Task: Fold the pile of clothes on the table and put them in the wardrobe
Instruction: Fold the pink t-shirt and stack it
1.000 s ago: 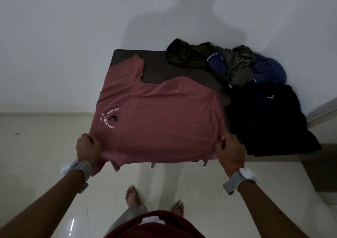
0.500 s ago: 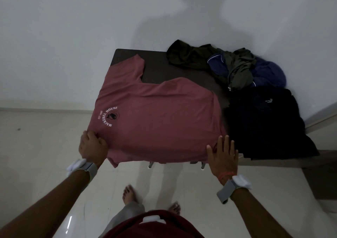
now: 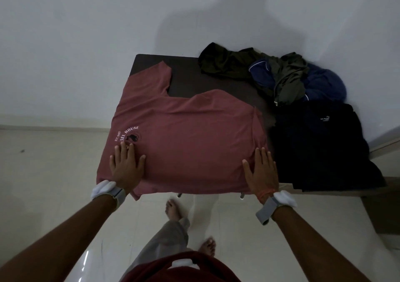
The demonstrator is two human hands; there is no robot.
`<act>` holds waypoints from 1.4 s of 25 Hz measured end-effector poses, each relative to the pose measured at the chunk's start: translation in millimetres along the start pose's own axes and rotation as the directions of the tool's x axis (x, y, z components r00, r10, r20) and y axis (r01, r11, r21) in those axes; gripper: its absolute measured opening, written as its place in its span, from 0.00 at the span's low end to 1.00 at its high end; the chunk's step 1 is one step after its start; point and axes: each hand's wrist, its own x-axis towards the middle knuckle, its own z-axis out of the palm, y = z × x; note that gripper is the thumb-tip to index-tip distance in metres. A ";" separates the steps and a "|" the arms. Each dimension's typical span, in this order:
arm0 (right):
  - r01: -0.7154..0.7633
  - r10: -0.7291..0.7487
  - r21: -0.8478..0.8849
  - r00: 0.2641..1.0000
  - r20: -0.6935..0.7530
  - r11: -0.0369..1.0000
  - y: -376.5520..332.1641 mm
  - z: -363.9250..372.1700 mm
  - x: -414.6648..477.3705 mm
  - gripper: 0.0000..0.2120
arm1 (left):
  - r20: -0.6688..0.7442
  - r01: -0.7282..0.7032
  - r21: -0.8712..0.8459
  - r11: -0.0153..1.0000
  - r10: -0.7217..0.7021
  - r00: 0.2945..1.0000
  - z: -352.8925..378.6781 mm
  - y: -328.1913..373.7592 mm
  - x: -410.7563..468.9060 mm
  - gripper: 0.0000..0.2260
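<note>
Plain white wall (image 3: 75, 43) behind, with a person-shaped shadow (image 3: 216, 22) cast on it. Pale baseboard (image 3: 54, 127) along the bottom of the wall. Glossy cream tile floor (image 3: 43, 184), small dark speck (image 3: 22, 151) at left, glare streak (image 3: 85, 260) near bottom. Two bare feet on the tiles, one forward (image 3: 173, 209), one further back (image 3: 208, 246). Grey trouser leg (image 3: 160, 245) over the forward foot. Maroon top (image 3: 151, 271) at bottom edge, white clip (image 3: 183, 262) on it. Grey-and-white wristbands on left (image 3: 108, 192) and right (image 3: 279, 202) wrists, orange thread (image 3: 265, 193) beside the right one.

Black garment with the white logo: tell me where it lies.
In the head view, the black garment lies flat at the right end of the table, beside the red T-shirt and in front of the crumpled green and blue clothes.
</note>
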 end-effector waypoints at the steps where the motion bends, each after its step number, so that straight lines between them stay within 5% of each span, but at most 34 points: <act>1: -0.014 0.014 0.024 1.000 0.001 1.000 -2.5 -0.8 6.2 0.41 | 0.006 -0.015 0.005 1.000 0.015 1.000 -0.7 2.8 10.2 0.34; 5: -0.066 0.066 0.134 0.998 0.003 0.989 -9.2 -2.6 39.4 0.39 | 0.037 -0.102 0.017 0.995 0.102 0.994 0.6 14.2 62.7 0.36; 8: -0.097 0.094 0.114 0.995 0.034 0.989 -15.9 -5.8 67.8 0.38 | 0.089 -0.135 0.016 0.991 0.133 0.987 3.7 27.8 100.1 0.32; 14: -0.158 0.152 0.090 0.986 0.071 0.983 -35.0 -7.9 118.1 0.37 | 0.130 -0.240 0.028 0.970 0.235 0.963 4.1 51.2 160.1 0.39; 22: -0.378 0.407 0.225 0.908 -0.102 0.898 -64.9 -25.1 169.2 0.33 | -0.026 -0.464 -0.077 0.883 0.463 0.886 9.8 86.8 222.1 0.21; 28: -0.548 0.543 0.444 0.826 0.152 0.709 -71.0 -47.1 217.5 0.23 | 0.145 -0.616 -0.133 0.777 0.630 0.763 1.3 142.4 245.1 0.27; 33: -0.572 0.387 0.665 0.819 0.425 0.481 -75.5 -66.7 253.7 0.05 | 0.515 -0.347 -0.139 0.928 0.367 0.775 5.6 202.0 257.0 0.26; 35: -0.549 0.360 0.767 0.826 0.435 0.332 -68.0 -65.4 259.1 0.08 | 0.636 -0.198 -0.239 0.951 0.307 0.708 7.7 224.6 266.1 0.22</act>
